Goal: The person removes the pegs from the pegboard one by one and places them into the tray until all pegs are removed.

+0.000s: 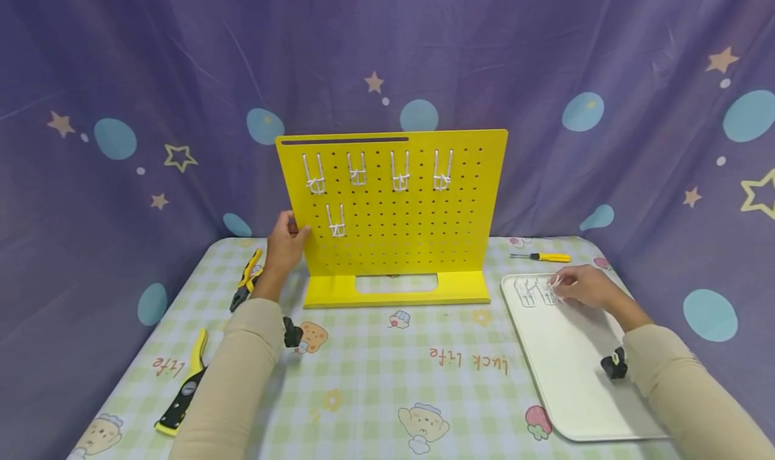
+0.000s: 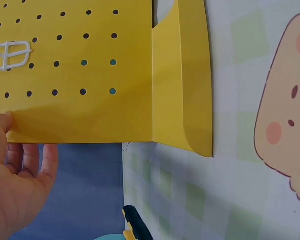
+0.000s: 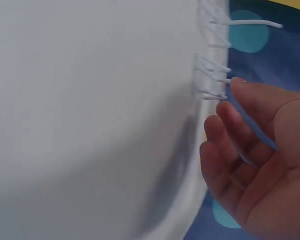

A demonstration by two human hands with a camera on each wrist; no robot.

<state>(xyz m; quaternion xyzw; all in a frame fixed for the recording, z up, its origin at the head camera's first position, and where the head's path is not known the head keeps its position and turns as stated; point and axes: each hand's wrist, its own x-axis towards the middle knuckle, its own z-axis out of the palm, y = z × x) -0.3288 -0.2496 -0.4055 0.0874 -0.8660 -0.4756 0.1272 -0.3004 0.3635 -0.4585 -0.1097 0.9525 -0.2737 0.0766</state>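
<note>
A yellow pegboard (image 1: 393,245) stands upright on its folded base, with several white wire hooks (image 1: 399,177) hung on it, most in a top row and one lower left. My left hand (image 1: 284,245) grips the board's left edge, thumb on the front face and fingers behind, as the left wrist view also shows. Over the far end of the white tray (image 1: 569,366), my right hand (image 1: 587,286) pinches a white wire hook (image 3: 257,129) between thumb and fingers; the fingers partly hide it. Beside that hand, more white hooks (image 1: 527,294) lie in the tray.
A yellow-handled screwdriver (image 1: 541,257) lies behind the tray. On the left are yellow-and-black pliers (image 1: 246,282) and a yellow-and-black hand tool (image 1: 184,393), partly covered by my left sleeve. A checked cloth (image 1: 363,372) covers the table; a purple curtain (image 1: 339,43) hangs behind.
</note>
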